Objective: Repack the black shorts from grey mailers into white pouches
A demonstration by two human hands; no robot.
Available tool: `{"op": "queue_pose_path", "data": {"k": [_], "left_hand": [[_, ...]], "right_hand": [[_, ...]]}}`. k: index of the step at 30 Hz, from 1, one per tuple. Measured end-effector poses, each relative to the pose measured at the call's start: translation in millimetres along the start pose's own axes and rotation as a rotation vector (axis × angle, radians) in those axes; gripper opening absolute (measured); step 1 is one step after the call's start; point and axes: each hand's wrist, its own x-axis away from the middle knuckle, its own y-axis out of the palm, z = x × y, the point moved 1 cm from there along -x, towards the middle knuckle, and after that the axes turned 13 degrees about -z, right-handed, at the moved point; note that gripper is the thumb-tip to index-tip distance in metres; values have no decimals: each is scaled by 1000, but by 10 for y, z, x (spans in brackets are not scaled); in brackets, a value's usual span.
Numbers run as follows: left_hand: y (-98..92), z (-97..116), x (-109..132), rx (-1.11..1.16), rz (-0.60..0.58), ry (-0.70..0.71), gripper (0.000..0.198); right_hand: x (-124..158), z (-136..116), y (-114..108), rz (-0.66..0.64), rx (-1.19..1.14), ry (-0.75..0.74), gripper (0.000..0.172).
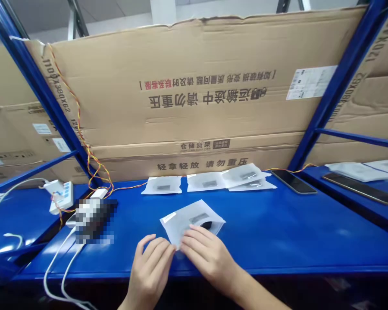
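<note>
A small white translucent pouch point(190, 221) with a dark strip inside lies on the blue shelf top point(278, 232), near its front edge. My right hand point(207, 254) presses its fingers flat on the pouch's near edge. My left hand point(150, 267) rests beside it, fingers curled down toward the pouch's lower left corner, touching it. A small dark object point(207, 224) sits just under the pouch's right side.
Several more white pouches point(210, 181) lie in a row at the back, against large cardboard boxes point(194, 94). A phone point(293, 181) lies at the right, another phone point(360, 187) on the adjoining shelf. A white power strip point(61, 196), cables and a blurred device point(92, 219) sit left.
</note>
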Motion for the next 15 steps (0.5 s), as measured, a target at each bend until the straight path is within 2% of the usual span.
{"op": "queue_pose_path", "data": {"k": [4, 10, 15], "left_hand": [[-97, 30, 45, -26, 46, -14, 18], [-199, -28, 219, -52, 32, -61, 27], [-142, -56, 401, -65, 39, -127, 29]], "right_hand": [[183, 215, -134, -55, 44, -16, 22], [488, 710, -389, -143, 94, 108, 25], [557, 756, -362, -148, 96, 137, 20]]}}
